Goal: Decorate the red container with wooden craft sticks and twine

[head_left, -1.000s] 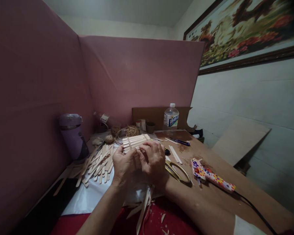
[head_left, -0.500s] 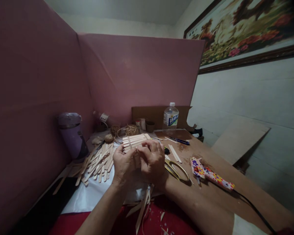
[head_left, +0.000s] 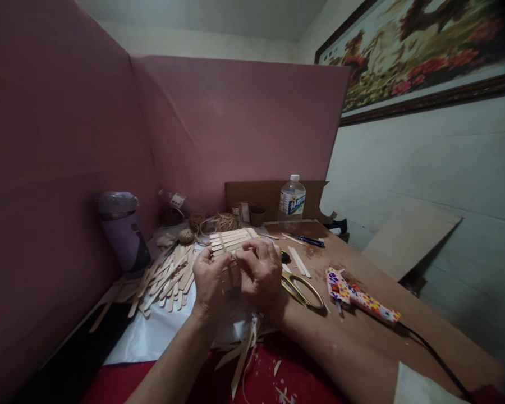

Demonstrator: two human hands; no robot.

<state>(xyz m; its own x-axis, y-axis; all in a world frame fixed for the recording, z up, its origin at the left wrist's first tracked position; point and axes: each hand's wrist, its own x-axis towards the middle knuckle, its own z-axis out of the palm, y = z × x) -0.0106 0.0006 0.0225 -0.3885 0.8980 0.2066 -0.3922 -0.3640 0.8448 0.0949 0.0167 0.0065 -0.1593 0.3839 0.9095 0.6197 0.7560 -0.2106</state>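
Note:
A panel of flat wooden craft sticks [head_left: 227,241], laid side by side with twine bands across them, is held up over the table. My left hand [head_left: 210,275] grips its near left edge, thumb on top. My right hand [head_left: 261,272] is closed at the near edge, thumb and fingertips pinched close to the left thumb. Whatever lies between those right fingertips is too small to make out. Gold-handled scissors [head_left: 305,292] lie just right of my right wrist. A heap of loose craft sticks [head_left: 172,280] spreads to the left of my left hand.
A floral hot glue gun [head_left: 362,300] with a black cord lies at right. Behind stand a plastic bottle [head_left: 292,199], a small pot [head_left: 257,216] and balls of twine [head_left: 226,222]. A purple tumbler [head_left: 124,233] stands left. Wood scraps [head_left: 242,359] lie near my lap.
Almost nothing differs. Both hands keep their grip at the panel's near edge, with only a tiny shift of the fingers; the whole view has moved slightly.

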